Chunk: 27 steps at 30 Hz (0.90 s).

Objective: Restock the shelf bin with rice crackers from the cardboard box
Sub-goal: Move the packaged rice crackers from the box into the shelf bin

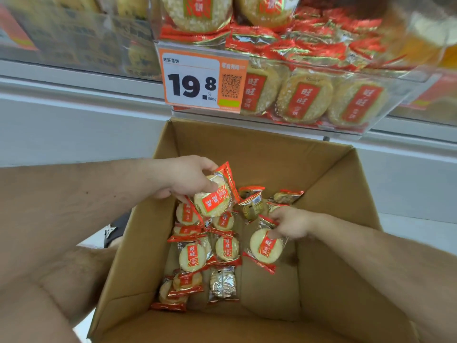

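Note:
An open cardboard box [259,154] stands below the shelf, with several red-and-clear rice cracker packets [226,247] loose on its bottom. My left hand [190,175] grips a rice cracker packet [215,200] over the box's left side. My right hand [290,222] reaches deep inside on the right and pinches the top edge of another packet [265,248]. Above the box, the clear shelf bin [400,95] is heaped with the same packets.
An orange price tag [195,82] reading 19.8 hangs on the bin's front left. Neighbouring clear bins [81,38] of other snacks sit to the left and right, blurred. A white shelf ledge [74,82] runs behind the box. My leg fills the lower left.

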Motion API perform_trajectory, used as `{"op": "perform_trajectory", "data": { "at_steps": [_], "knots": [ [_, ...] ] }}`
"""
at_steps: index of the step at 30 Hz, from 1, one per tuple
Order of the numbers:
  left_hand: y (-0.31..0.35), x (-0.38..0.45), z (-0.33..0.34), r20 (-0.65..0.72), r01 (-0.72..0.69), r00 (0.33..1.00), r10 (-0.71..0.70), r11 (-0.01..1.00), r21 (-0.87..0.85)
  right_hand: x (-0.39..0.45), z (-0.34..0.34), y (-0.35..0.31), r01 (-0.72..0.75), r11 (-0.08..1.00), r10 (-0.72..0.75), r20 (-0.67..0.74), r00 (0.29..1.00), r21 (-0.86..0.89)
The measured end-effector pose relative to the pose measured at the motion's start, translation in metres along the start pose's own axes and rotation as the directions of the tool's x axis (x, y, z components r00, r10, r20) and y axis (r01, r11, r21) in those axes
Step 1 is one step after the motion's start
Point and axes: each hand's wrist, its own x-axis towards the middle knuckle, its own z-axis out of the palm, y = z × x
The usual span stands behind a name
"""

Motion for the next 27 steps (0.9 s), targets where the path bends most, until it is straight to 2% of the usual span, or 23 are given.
{"op": "perform_trajectory", "data": {
  "at_steps": [4,10,14,18,21,24,27],
  "knots": [
    [0.019,-0.018,-0.002,-0.048,-0.084,0.995,0.082,0.995,-0.051,-0.072,-0.048,-0.02,0.131,0.968,-0.122,-0.054,0.991,0.216],
    [0.046,-0.051,-0.008,-0.162,-0.224,0.966,0.2,0.963,-0.148,-0.159,-0.087,-0.04,0.336,0.848,-0.268,-0.216,0.939,0.409],
    [0.067,-0.077,-0.012,-0.085,-0.33,0.943,0.32,0.932,-0.148,-0.191,-0.095,-0.052,0.482,0.739,-0.396,-0.276,0.876,0.471],
    [0.088,-0.096,-0.009,0.008,-0.369,0.929,0.371,0.925,-0.092,-0.195,-0.095,-0.071,0.52,0.732,-0.467,-0.232,0.853,0.441],
    [0.098,-0.099,-0.006,0.003,-0.394,0.918,0.397,0.912,-0.111,-0.194,-0.091,-0.082,0.536,0.71,-0.499,-0.209,0.841,0.456],
    [0.104,-0.097,-0.004,-0.129,-0.407,0.914,0.386,0.859,-0.31,-0.188,-0.091,-0.079,0.559,0.604,-0.497,-0.28,0.822,0.569],
    [0.104,-0.092,-0.007,-0.189,-0.306,0.952,0.243,0.696,-0.649,-0.185,-0.094,-0.074,0.545,0.36,-0.444,-0.375,0.814,0.757]
  ]
}}
